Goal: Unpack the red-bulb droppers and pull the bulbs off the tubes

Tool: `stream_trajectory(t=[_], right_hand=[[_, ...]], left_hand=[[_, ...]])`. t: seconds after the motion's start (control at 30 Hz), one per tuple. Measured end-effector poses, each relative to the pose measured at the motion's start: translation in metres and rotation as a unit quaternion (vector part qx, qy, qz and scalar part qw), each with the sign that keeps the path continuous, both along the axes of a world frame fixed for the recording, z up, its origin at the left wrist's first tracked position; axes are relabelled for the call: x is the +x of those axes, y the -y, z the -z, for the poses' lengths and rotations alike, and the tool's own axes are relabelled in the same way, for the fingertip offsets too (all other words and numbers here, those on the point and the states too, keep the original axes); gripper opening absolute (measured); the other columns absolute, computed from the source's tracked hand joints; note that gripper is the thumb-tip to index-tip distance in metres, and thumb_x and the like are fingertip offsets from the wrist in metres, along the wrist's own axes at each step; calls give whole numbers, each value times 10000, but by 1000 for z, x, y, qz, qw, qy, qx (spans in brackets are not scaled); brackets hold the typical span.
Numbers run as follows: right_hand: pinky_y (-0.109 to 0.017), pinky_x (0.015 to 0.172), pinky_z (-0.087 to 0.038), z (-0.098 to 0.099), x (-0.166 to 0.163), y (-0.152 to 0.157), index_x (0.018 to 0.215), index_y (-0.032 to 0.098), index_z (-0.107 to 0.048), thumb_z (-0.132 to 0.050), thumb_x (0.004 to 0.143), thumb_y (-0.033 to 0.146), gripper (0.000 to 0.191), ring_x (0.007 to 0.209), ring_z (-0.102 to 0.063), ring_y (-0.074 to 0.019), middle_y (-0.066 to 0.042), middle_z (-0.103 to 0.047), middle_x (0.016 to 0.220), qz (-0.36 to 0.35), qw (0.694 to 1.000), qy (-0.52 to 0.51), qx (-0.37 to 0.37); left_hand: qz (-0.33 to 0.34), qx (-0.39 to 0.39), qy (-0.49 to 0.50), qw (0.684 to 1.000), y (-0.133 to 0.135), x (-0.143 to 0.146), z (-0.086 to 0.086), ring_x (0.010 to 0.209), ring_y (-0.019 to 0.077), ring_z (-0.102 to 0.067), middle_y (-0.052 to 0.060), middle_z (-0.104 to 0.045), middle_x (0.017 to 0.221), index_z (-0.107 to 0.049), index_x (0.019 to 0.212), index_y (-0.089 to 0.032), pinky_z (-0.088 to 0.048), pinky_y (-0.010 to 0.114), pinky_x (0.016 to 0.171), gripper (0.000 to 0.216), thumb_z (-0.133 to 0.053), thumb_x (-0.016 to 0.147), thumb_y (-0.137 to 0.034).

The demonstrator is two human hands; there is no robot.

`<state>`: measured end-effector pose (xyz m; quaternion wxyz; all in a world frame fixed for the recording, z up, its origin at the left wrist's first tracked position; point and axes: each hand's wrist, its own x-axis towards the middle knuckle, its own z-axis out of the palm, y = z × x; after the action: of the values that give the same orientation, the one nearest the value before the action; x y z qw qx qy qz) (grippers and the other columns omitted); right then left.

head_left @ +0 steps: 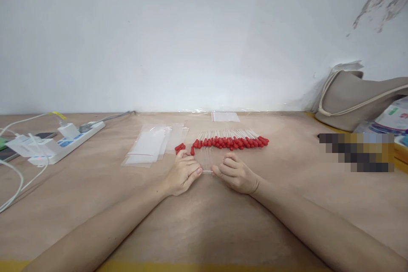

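Observation:
My left hand [184,174] and my right hand [237,174] rest low over the table, facing each other with fingers curled closed. Between their fingertips stretches a small clear plastic bag [207,161], pinched at both near corners. Faint thin upright lines show in or through it; I cannot tell which. Just beyond lies a row of thin pale droppers [223,134] with red bulbs [228,142] pointing towards me. Separate red bulbs [180,148] sit by my left fingertips. Left of them is a spread stack of clear zip bags [148,146].
A white power strip [68,142] with plugged chargers and white cables takes up the left side. Against the wall lies a flat white packet [225,117]. On the right are a grey bag [341,97] and a blurred-out patch [363,151].

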<state>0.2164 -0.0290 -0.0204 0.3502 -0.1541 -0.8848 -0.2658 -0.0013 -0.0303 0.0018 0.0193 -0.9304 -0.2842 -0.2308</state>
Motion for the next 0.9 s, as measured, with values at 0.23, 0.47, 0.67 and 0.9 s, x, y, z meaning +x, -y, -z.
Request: stream_trajectory(t=[0.23, 0.47, 0.67, 0.9], right_hand=[[-301, 727, -399, -5, 4, 2, 1037, 187, -555, -372, 864, 99, 267, 607, -410, -125, 4, -506, 626, -21, 999, 29, 7], [-334, 705, -391, 7, 10, -14, 1055, 131, -553, -419, 846, 154, 249, 696, -437, -157, -41, -520, 682, 113, 981, -130, -88], [-312, 677, -352, 16, 1, -15, 993, 133, -558, -401, 796, 128, 252, 729, -483, -170, -63, -561, 770, 196, 939, -159, -233], [-296, 700, -319, 13, -7, -15, 813, 156, -531, -425, 750, 113, 131, 713, -513, -154, -37, -570, 726, 178, 930, -160, -278]], left_hand=[[28, -62, 26, 997, -6, -6, 4, 593, 135, -434, -7, -474, 554, -408, 568, -178, -314, 343, 808, 387, -228, 901, -260], [-144, -56, 176, 972, -22, -38, 0, 724, 148, -499, 14, -545, 742, -516, 758, -181, -364, 309, 764, 340, -226, 910, -273], [-226, -24, 188, 956, -45, -33, -2, 795, 164, -522, 39, -497, 845, -489, 1111, -174, -426, 292, 745, 298, -337, 860, -227], [-213, 36, 114, 970, -57, -29, 14, 775, 182, -516, 30, -556, 789, -509, 852, -180, -425, 300, 705, 75, -467, 798, -213]])
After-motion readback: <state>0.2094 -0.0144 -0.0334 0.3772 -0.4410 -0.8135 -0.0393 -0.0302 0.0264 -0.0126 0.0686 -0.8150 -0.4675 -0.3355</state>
